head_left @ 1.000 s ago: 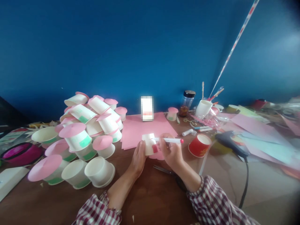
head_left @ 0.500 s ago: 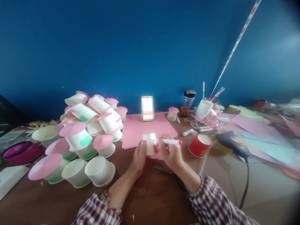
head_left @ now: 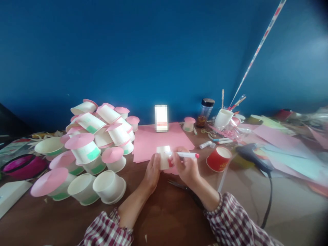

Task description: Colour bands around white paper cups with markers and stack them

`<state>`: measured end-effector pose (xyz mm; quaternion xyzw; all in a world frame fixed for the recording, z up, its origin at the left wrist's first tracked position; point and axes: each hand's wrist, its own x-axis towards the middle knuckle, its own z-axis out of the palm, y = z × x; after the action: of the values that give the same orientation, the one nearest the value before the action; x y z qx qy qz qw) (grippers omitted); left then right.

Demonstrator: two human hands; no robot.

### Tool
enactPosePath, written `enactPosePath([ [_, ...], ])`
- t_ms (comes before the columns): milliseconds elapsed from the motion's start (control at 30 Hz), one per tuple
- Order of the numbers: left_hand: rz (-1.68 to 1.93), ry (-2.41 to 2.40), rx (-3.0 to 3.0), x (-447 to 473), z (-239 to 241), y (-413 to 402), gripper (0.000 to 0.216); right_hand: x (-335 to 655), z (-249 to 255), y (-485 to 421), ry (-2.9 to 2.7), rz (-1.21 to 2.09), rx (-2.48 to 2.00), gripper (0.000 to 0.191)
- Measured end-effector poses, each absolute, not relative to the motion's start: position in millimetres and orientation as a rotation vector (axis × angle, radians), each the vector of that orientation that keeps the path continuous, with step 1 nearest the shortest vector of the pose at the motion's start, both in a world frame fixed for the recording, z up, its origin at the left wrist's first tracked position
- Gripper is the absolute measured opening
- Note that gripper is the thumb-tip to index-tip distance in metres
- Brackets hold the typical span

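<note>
My left hand (head_left: 152, 173) is closed on the left side of a white paper cup (head_left: 164, 163), which has a red patch on its right side. A pink paper piece shows at the cup's lower end. In my right hand (head_left: 188, 168) is a white marker pen (head_left: 186, 154) with a red end, pinched and held nearly level against the cup. The pen's tip is hidden by my fingers. Below my right hand lie scissors (head_left: 177, 185) with dark blades, partly covered by the wrist. Behind the cup are pink paper sheets (head_left: 153, 138).
To the left, several white cups with pink paper tops (head_left: 79, 141) are piled up. A red paper cup (head_left: 219, 159) stands on the right, near a hot glue gun (head_left: 252, 155) with a cord. Farther back are a lidded jar (head_left: 205, 112), a white cup (head_left: 223, 119) and loose markers (head_left: 222, 140).
Almost nothing differs. Both hands keep the cup and marker in nearly the same place, with only a very slight shift of the cup.
</note>
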<state>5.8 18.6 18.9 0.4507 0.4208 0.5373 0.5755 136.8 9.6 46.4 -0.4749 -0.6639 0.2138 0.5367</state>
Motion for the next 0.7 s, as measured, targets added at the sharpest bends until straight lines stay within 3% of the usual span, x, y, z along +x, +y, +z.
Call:
enactPosePath([
  [700, 1.258, 0.94, 0.924, 7.9, 23.6, 17.9, 0.054, 141.0, 49.7, 13.3, -1.415, 0.502, -1.122, 0.016],
])
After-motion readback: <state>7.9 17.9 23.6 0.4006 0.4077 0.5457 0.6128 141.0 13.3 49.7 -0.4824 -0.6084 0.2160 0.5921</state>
